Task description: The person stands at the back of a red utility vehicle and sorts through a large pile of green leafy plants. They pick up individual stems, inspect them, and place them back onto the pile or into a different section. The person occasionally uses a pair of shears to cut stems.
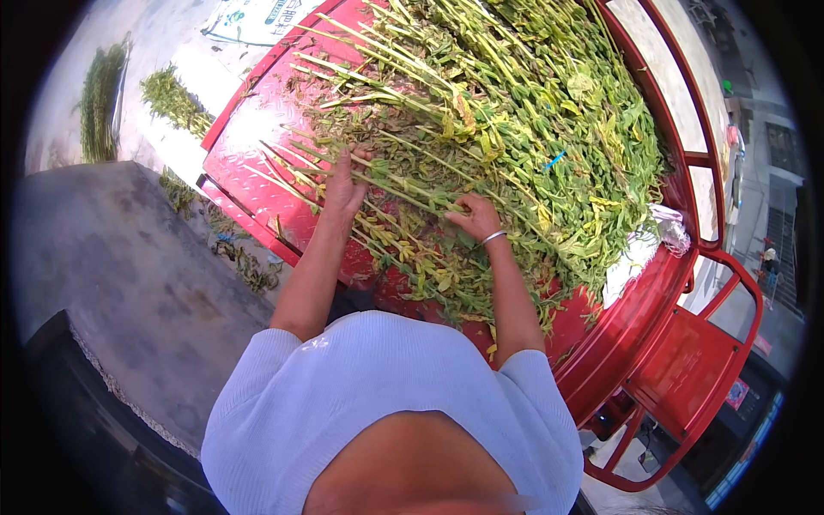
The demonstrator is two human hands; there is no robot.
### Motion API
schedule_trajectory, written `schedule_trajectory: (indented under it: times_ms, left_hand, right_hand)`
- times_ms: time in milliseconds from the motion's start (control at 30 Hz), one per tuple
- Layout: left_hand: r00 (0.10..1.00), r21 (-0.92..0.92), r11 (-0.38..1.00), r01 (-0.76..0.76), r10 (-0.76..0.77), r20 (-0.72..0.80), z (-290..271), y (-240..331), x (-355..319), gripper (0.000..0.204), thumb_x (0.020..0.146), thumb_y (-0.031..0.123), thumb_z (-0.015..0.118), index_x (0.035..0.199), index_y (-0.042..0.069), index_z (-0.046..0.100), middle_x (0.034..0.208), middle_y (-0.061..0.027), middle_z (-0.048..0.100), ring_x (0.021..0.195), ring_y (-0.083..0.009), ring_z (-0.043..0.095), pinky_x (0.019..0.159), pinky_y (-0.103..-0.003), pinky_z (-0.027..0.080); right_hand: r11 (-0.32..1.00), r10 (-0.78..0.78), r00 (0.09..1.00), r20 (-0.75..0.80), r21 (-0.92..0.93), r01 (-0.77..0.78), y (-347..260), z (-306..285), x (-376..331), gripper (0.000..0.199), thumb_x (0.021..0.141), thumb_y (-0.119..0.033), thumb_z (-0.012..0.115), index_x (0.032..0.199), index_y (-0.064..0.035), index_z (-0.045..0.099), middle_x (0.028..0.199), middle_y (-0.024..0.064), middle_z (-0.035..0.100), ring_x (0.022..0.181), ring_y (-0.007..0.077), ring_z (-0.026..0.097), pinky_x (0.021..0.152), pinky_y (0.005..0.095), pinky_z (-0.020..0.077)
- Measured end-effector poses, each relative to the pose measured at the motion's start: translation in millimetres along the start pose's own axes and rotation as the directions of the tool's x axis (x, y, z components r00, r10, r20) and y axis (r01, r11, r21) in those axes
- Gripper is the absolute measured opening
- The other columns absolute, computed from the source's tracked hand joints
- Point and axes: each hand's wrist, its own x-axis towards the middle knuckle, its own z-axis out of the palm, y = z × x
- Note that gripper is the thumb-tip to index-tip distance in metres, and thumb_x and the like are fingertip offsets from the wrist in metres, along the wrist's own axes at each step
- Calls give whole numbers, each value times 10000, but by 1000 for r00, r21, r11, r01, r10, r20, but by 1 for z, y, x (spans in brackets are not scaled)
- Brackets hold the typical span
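A thick heap of cut, leafy plant stalks [549, 146], green turning yellow, covers much of a red truck bed [249, 163]. Their bare cut ends point left. My left hand [343, 189] closes its fingers round several stalks near those ends. Farther right, my right hand [475, 219], with a light bracelet at the wrist, pinches the leafy part of a stalk [399, 182] that runs between both hands. Leaves partly hide the right fingertips. Dry brown leaves and loose stalks lie around and under my hands.
Red metal rails [704, 154] border the bed's right side, with a red seat [687, 365] at lower right. Crumpled pale plastic [669, 230] sits by the heap. Other plant bundles [105, 103] lie on the ground at left, beyond a grey slab [137, 266]. A printed sack [257, 19] lies at top.
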Motion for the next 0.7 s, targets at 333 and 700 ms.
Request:
schedule_trajectory:
  times_ms: [333,700]
  left_hand:
    - [955,5,970,244,-240,-175,0,0,-14,159,830,233,644,810,122,531,569,31,349,575,-128,404,585,-315,392]
    - [922,-7,943,333,-327,-208,2,-16,-20,260,876,287,581,984,58,522,573,35,324,591,-120,405,605,-316,417]
  right_hand:
    - [746,299,942,-153,-579,-330,37,-5,27,333,732,-177,654,1037,-100,546,933,118,592,877,328,571,741,447,469]
    - [562,427,833,-351,-618,-549,70,-8,55,251,790,-130,558,1040,-121,582,945,150,547,628,264,624,527,383,513]
